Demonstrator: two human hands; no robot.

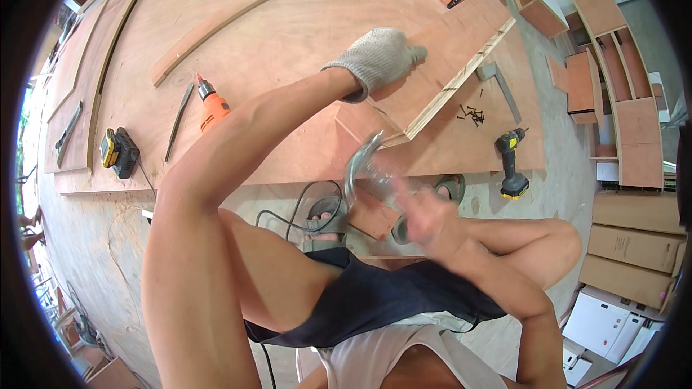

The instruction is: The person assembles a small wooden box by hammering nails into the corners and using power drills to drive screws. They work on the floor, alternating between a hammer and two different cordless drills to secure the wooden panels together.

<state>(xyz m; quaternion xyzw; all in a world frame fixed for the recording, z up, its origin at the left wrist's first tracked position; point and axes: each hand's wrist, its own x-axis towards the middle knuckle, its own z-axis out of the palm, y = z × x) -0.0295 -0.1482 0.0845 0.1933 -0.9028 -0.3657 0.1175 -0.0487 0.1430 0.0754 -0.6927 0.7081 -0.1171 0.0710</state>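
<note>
My left hand [378,59], in a grey knitted glove, is closed at the left edge of a plywood panel [450,54], with a finger over its top face; the other fingertips are hidden. This panel is part of a wooden assembly with pale layered edges. In my bare right hand [431,225] is a claw hammer, its curved metal head [353,169] held just off the near edge of the worktop. Motion blurs the hand and the handle. Dark screws [472,114] lie in a loose pile right of the panel, beside a metal square [501,90].
A yellow-black drill [510,164] lies at the worktop's [274,151] right edge. Leftward are an orange drill [213,104], a long dark bit [178,122] and a battery [120,151]. Wooden strips [216,32] lie behind. Cardboard boxes [627,234] stand on the right; a cable [288,220] loops below.
</note>
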